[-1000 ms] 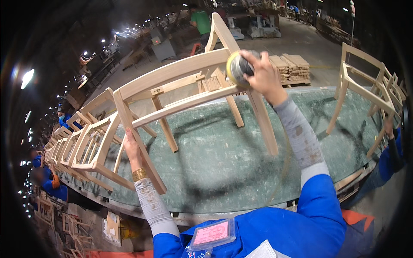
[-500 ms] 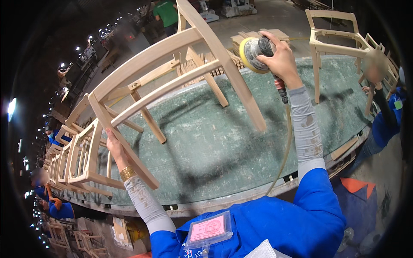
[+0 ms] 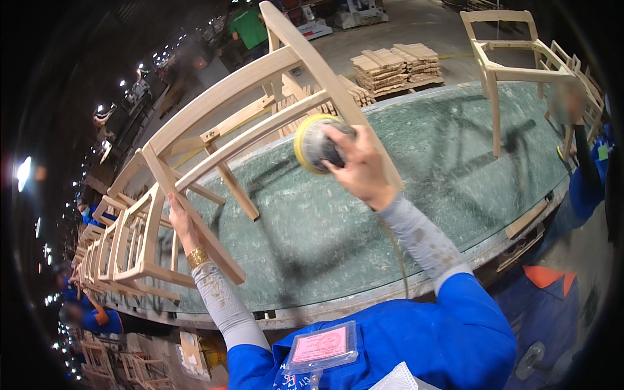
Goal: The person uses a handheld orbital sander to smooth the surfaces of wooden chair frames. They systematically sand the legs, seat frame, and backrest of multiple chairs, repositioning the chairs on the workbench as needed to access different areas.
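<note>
A pale wooden chair frame (image 3: 224, 97) stands tilted on the green-topped workbench (image 3: 338, 247). My left hand (image 3: 184, 224) is closed round its near left leg, below the joint with the thin crossbar. In my right hand (image 3: 364, 162) is an orbital sander (image 3: 323, 143) with a yellow pad edge, slightly blurred by motion. The sander is at the inner side of the chair's right-hand post, close to the thin crossbar; whether its pad touches the wood I cannot tell. Its hose (image 3: 398, 253) hangs down toward the bench's near edge.
More chair frames (image 3: 133, 240) line the bench at the left. Another chair frame (image 3: 507, 65) stands at the far right, near a co-worker in blue (image 3: 588, 175). Stacked wooden slats (image 3: 396, 68) lie beyond the bench. A person in a green shirt (image 3: 249, 27) is farther back.
My right hand has brought the sander left and down, from outside the chair's right post to the inner side by the crossbar. My left hand keeps its hold on the leg.
</note>
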{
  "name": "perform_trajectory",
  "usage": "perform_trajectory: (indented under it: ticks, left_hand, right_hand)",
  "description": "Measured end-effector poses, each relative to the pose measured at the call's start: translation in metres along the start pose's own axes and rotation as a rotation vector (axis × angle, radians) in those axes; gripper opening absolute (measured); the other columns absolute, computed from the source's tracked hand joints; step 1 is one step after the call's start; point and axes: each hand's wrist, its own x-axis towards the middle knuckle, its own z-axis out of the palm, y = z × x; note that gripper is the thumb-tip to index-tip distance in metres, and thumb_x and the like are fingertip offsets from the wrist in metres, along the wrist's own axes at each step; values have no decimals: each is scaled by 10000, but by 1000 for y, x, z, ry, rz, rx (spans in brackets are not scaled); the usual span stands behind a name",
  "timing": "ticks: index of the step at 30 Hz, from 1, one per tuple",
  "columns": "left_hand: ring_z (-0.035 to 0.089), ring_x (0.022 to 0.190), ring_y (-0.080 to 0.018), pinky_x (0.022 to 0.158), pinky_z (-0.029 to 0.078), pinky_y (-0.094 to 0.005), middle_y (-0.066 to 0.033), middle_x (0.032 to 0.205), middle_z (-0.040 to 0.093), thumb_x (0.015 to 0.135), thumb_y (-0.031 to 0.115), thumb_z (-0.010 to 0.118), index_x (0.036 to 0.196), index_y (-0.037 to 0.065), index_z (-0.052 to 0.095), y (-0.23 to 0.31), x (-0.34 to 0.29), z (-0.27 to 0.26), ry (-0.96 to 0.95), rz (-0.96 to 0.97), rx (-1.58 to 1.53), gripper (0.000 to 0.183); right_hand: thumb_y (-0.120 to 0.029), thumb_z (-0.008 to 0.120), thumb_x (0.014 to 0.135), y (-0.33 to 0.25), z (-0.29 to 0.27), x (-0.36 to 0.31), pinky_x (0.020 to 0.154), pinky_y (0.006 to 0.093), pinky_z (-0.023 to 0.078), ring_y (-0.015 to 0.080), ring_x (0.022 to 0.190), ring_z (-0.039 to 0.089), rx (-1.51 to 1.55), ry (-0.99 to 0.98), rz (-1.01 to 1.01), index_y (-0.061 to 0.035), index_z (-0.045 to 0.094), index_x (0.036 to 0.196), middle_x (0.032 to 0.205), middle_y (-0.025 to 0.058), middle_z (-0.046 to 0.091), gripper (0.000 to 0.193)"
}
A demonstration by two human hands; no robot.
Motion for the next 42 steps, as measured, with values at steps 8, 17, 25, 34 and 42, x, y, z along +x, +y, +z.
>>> perform_trajectory:
  ticks: [8, 17, 25, 34, 42]
  left_hand:
    - [522, 433, -156, 384, 462, -284, -37, 569, 492, 897, 590, 398, 916, 67, 554, 0, -8, -13, -9, -11, 12, 547]
    - [530, 443, -168, 399, 480, -288, -42, 586, 499, 909, 576, 385, 997, 40, 555, -4, -12, -9, -9, 19, 11, 569]
    - [550, 494, -177, 419, 485, -295, -61, 647, 515, 899, 594, 387, 1056, 31, 535, -3, -19, -1, 14, 30, 51, 602]
    - [557, 505, -209, 445, 489, -311, -85, 686, 523, 867, 644, 402, 1103, 11, 503, -2, -21, -9, -16, -10, 27, 683]
    - [545, 471, -199, 427, 464, -295, -86, 581, 507, 891, 607, 397, 897, -2, 517, 9, -28, 3, 33, 26, 73, 621]
  right_hand:
    - [-65, 749, 625, -26, 46, 35, 676, 415, 524, 365, 845, 594, -56, 221, 82, -262, 450, 1275, 1109, 189, 402, 742]
    - [-44, 709, 623, -27, 35, 32, 649, 406, 526, 347, 874, 569, -12, 141, 91, -249, 437, 1295, 1043, 170, 406, 753]
    - [-22, 667, 650, -30, 26, 44, 628, 392, 528, 340, 806, 587, -19, 175, 162, -228, 436, 1293, 1047, 174, 414, 714]
    - [-90, 691, 640, -45, 14, 6, 613, 413, 557, 355, 664, 627, 225, -263, -21, -276, 434, 1294, 1015, 193, 457, 726]
    - [-35, 639, 625, 7, -82, -100, 614, 397, 547, 340, 753, 628, 25, -75, 75, -291, 494, 1250, 1111, 206, 475, 691]
